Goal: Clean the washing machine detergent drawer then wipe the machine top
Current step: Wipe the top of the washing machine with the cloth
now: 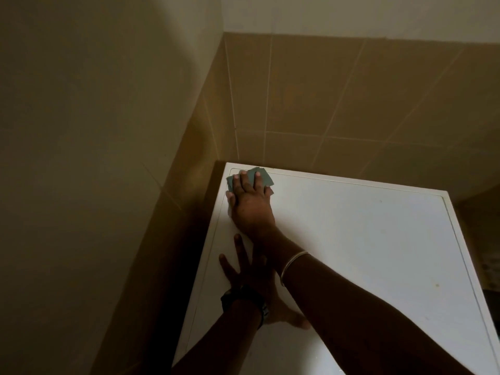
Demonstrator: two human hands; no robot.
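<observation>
Where right hand (250, 204) presses: cloth (263, 177).

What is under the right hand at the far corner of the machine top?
A folded blue-green cloth lies flat beneath the right hand, pressed by straight fingers onto the white machine top. Its edges show past the fingertips; the middle is covered by the hand.

We saw tan square wall tiles (351, 98) with pale grout lines covering the lower part of the back wall, and the same tiling ran down the side wall on the left (186, 163). Above them the walls were plain cream painted plaster (108, 63), meeting in a corner. At the far right edge a dim, dark patch (491, 269) showed, too blurred for us to tell what it was.
</observation>
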